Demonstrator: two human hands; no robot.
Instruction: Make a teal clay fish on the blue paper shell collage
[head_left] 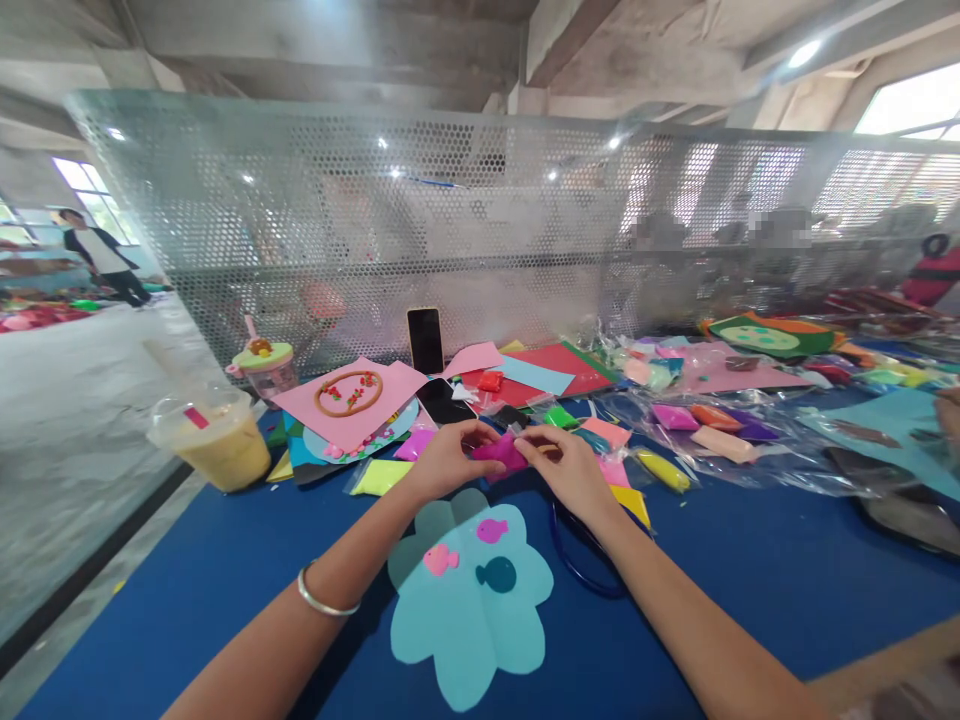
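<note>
Between my two hands is a small magenta packet of modelling clay (501, 457). My left hand (459, 455) grips its left side with fingers and thumb. At its upper right, my right hand (559, 458) pinches the packet's edge. Closer to me lies a light blue flower-shaped paper (469, 620), creased down the middle. Three flat clay fish rest on it: a pink fish (440, 560), a purple fish (493, 530) and a dark teal fish (497, 575), this last one rounder. A yellow-green clay packet (380, 478) lies beside my left wrist.
A cup of yellow drink (214, 440) stands at the left table edge, near a lidded cup (266, 368). One phone (426, 340) leans upright at the back. Coloured papers, clay packets and clear plastic (795, 450) cover the right. A perforated panel (450, 230) borders the table.
</note>
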